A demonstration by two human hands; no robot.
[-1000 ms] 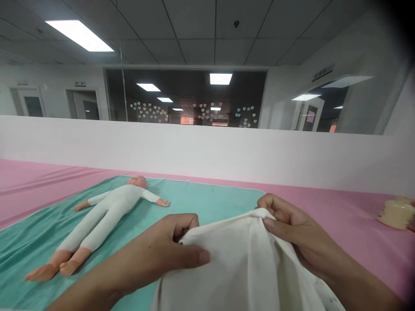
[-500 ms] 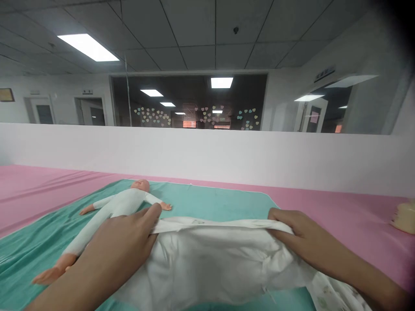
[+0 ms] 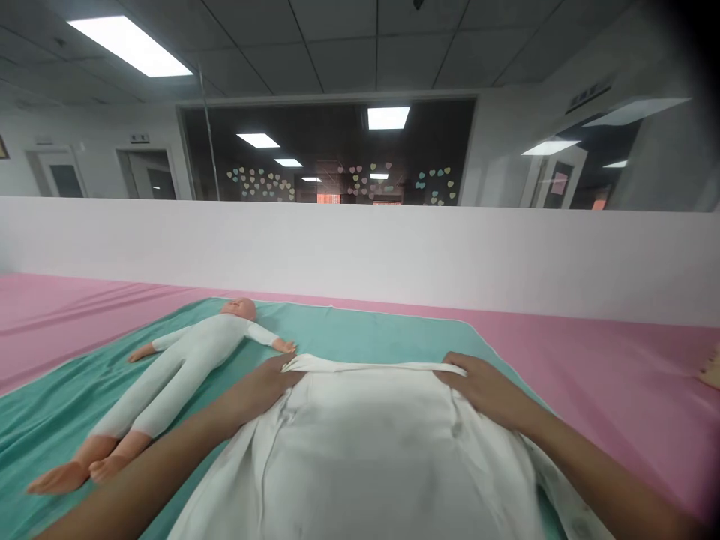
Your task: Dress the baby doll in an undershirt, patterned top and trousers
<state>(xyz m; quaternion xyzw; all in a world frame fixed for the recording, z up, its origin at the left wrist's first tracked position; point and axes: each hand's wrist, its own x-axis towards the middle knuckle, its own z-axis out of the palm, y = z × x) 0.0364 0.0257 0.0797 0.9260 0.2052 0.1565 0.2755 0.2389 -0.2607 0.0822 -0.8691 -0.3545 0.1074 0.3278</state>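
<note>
A white cloth garment (image 3: 376,435) hangs spread between my hands, its far edge pulled nearly straight. My left hand (image 3: 273,386) is closed on the left end of that edge, with the fingertips hidden by the cloth. At the right end, my right hand (image 3: 475,379) grips the same edge, its fingers partly tucked under the fabric. Seams run down both sides of the garment. Left of it, a baby doll (image 3: 196,349) in a white bodysuit lies on its back with arms spread and bare feet towards me.
A teal sheet (image 3: 382,330) lies under the doll and the garment, over a pink cover (image 3: 596,360). Behind it stands a low white wall (image 3: 360,255) with a reflecting pane above. A pale yellowish object (image 3: 712,369) is cut off at the right edge.
Both hands have moved away from me and a little closer together, drawing the garment out flatter and longer. The camera has tipped slightly downward. The doll lies as before.
</note>
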